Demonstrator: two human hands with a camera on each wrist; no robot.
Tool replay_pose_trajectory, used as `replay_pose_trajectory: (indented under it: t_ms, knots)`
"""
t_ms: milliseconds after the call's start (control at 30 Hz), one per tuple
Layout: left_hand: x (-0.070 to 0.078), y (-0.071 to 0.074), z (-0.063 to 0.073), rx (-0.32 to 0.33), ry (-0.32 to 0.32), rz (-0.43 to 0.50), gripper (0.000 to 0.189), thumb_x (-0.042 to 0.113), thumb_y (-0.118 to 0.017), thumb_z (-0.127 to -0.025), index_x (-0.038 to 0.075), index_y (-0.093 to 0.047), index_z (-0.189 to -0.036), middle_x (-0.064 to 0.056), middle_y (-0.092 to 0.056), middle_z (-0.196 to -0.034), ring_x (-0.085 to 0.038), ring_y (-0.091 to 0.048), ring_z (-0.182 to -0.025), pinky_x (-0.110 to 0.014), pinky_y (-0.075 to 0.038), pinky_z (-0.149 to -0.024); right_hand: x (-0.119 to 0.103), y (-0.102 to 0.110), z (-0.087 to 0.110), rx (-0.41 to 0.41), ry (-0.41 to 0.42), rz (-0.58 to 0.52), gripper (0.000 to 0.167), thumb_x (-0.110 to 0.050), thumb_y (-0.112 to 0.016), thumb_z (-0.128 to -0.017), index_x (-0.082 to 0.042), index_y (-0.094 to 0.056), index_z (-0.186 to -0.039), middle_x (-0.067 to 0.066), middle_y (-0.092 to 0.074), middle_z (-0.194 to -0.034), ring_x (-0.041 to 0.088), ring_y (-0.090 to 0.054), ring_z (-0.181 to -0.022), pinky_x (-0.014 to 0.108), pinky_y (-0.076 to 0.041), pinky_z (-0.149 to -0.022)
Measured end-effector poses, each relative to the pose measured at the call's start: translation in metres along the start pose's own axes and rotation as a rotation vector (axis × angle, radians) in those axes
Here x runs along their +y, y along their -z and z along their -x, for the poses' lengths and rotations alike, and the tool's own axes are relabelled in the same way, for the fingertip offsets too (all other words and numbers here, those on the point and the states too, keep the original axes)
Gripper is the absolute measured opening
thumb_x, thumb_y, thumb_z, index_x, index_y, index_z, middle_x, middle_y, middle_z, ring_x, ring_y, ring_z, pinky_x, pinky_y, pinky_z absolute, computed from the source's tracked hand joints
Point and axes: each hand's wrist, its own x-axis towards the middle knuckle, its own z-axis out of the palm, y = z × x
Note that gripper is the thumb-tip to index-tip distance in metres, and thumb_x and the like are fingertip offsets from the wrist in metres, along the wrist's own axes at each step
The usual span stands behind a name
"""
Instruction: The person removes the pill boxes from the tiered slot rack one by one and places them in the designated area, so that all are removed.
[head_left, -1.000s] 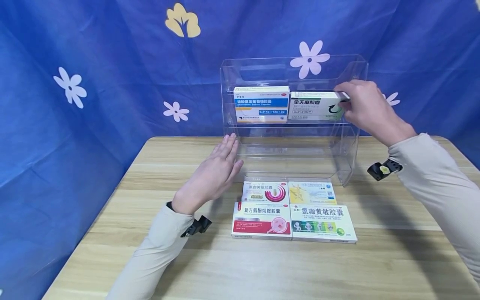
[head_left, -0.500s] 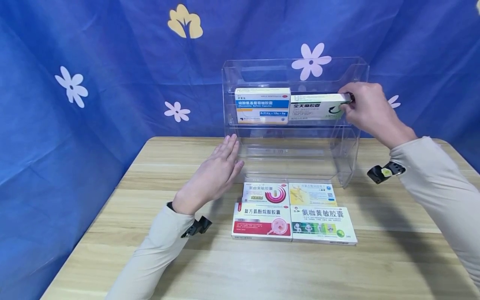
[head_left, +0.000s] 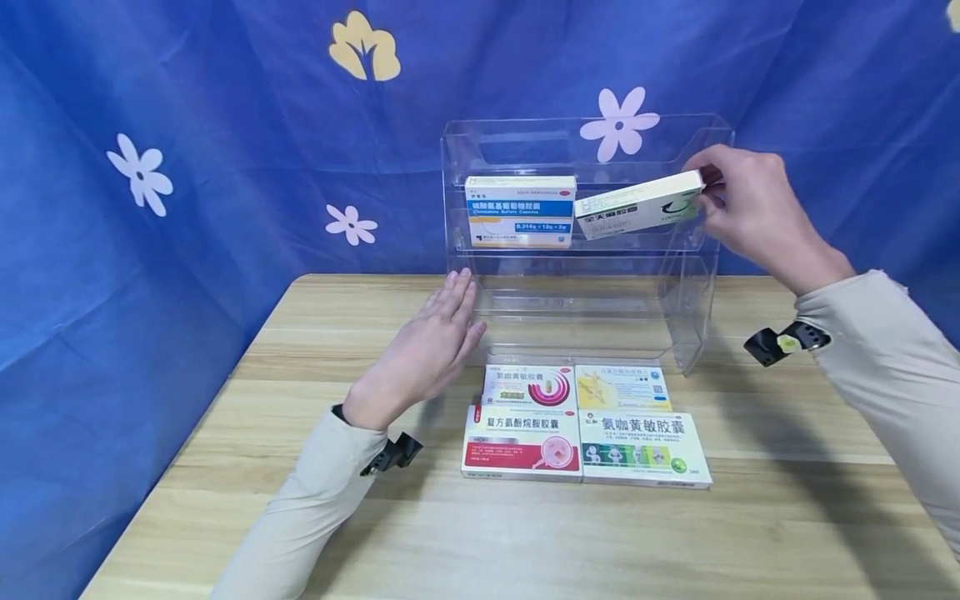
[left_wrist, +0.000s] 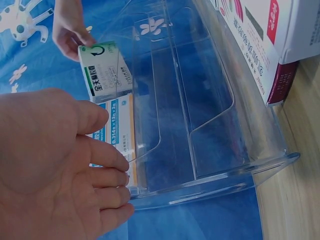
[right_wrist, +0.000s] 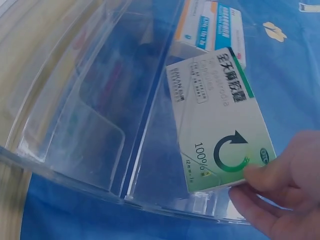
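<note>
My right hand (head_left: 757, 208) pinches the right end of a white and green medicine box (head_left: 637, 207) between thumb and fingers. The box tilts, its right end higher, in the upper tier of a clear acrylic display rack (head_left: 585, 279). In the right wrist view the thumb lies on the front of the green box (right_wrist: 220, 120). Beside it a white, blue and orange medicine box (head_left: 521, 212) stands upright in the same tier. At the rack's left side, my left hand (head_left: 423, 346) holds its fingers straight, fingertips right at the clear side panel.
Several medicine boxes lie flat on the wooden table (head_left: 360, 517) before the rack: a pink-ringed box (head_left: 528, 387), a yellow box (head_left: 624, 389), a red and white box (head_left: 522, 442) and a green-banded white box (head_left: 645, 448). A blue flowered cloth (head_left: 247, 167) hangs behind.
The right end of the green box has risen with my right hand, so the box has gone from nearly level to tilted. My left hand stays at the rack's side.
</note>
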Motion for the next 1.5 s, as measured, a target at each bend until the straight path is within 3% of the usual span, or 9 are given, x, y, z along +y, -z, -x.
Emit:
replay_pose_trajectory:
  t_ms: [167, 333, 433, 533, 633, 700, 1133, 1433, 1500]
  knots:
    - [0.001, 0.0, 0.0, -0.006, 0.0, -0.003, 0.06, 0.032, -0.028, -0.106, -0.007, -0.016, -0.15, -0.022, -0.005, -0.158, -0.031, -0.003, -0.146, -0.044, -0.012, -0.119, 0.001, 0.006, 0.002, 0.014, -0.048, -0.059, 0.035, 0.009, -0.057, -0.086, 0.007, -0.061, -0.12, 0.028, -0.064, -0.112, 0.044, -0.064, -0.1, 0.054, -0.051, -0.084]
    - [0.001, 0.001, -0.001, -0.008, 0.001, -0.002, 0.059, 0.032, -0.027, -0.106, -0.007, -0.017, -0.15, -0.021, -0.005, -0.158, -0.031, -0.003, -0.146, -0.043, -0.012, -0.119, 0.004, 0.009, 0.006, 0.112, -0.034, -0.092, 0.029, 0.007, -0.061, -0.087, 0.005, -0.064, -0.116, 0.021, -0.067, -0.11, 0.039, -0.066, -0.097, 0.013, -0.047, -0.079]
    - [0.001, 0.002, -0.001, -0.008, 0.001, 0.0, 0.06, 0.032, -0.028, -0.106, -0.007, -0.017, -0.15, -0.021, -0.005, -0.158, -0.031, -0.003, -0.146, -0.043, -0.011, -0.119, 0.006, 0.01, 0.009, 0.165, -0.025, -0.104, 0.029, 0.005, -0.063, -0.087, 0.003, -0.065, -0.116, 0.019, -0.067, -0.11, 0.037, -0.067, -0.098, 0.002, -0.039, -0.075]
    - [0.001, 0.002, -0.001, -0.004, 0.001, 0.001, 0.06, 0.032, -0.028, -0.106, -0.008, -0.018, -0.149, -0.021, -0.005, -0.158, -0.031, -0.004, -0.146, -0.044, -0.012, -0.119, 0.007, 0.011, 0.011, 0.211, -0.026, -0.119, 0.03, 0.004, -0.065, -0.087, 0.002, -0.067, -0.117, 0.017, -0.068, -0.109, 0.01, -0.068, -0.095, 0.002, -0.042, -0.076]
    - [0.001, 0.001, -0.001, 0.005, -0.003, 0.0, 0.059, 0.032, -0.028, -0.106, -0.008, -0.019, -0.149, -0.022, -0.006, -0.158, -0.032, -0.005, -0.146, -0.045, -0.013, -0.119, 0.007, 0.012, 0.013, 0.245, -0.021, -0.133, 0.028, 0.001, -0.068, -0.086, 0.002, -0.068, -0.115, 0.016, -0.069, -0.106, -0.017, -0.054, -0.083, 0.002, -0.045, -0.075]
    - [0.001, 0.001, 0.0, 0.007, -0.004, -0.003, 0.059, 0.032, -0.028, -0.106, -0.008, -0.02, -0.149, -0.022, -0.007, -0.158, -0.032, -0.005, -0.146, -0.045, -0.014, -0.119, 0.007, 0.011, 0.015, 0.259, -0.01, -0.146, 0.028, 0.0, -0.069, -0.086, 0.002, -0.068, -0.114, 0.016, -0.069, -0.104, -0.024, -0.046, -0.078, 0.002, -0.045, -0.076]
    - [0.0, 0.0, 0.003, 0.016, -0.004, 0.003, 0.06, 0.033, -0.03, -0.106, -0.008, -0.019, -0.149, -0.022, -0.007, -0.158, -0.032, -0.005, -0.146, -0.043, -0.01, -0.119, 0.002, 0.011, 0.026, 0.275, -0.046, -0.221, 0.031, -0.005, -0.073, -0.085, 0.003, -0.069, -0.114, 0.018, -0.068, -0.098, -0.017, -0.053, -0.074, 0.001, -0.045, -0.07]
    - [-0.001, -0.003, 0.002, 0.024, -0.009, -0.008, 0.06, 0.033, -0.029, -0.106, -0.008, -0.019, -0.149, -0.022, -0.006, -0.158, -0.032, -0.005, -0.146, -0.044, -0.013, -0.119, 0.008, 0.007, 0.035, 0.286, -0.134, -0.343, 0.032, -0.007, -0.075, -0.083, 0.003, -0.07, -0.113, -0.022, -0.061, -0.081, -0.008, -0.06, -0.077, 0.003, -0.047, -0.07]
    - [-0.001, -0.003, 0.002, 0.026, -0.01, -0.009, 0.06, 0.033, -0.028, -0.106, -0.008, -0.019, -0.149, -0.022, -0.006, -0.158, -0.032, -0.005, -0.146, -0.044, -0.013, -0.119, 0.01, 0.006, 0.038, 0.28, -0.16, -0.367, 0.034, -0.007, -0.076, -0.082, 0.003, -0.069, -0.114, -0.025, -0.06, -0.08, -0.008, -0.06, -0.077, 0.004, -0.048, -0.071]
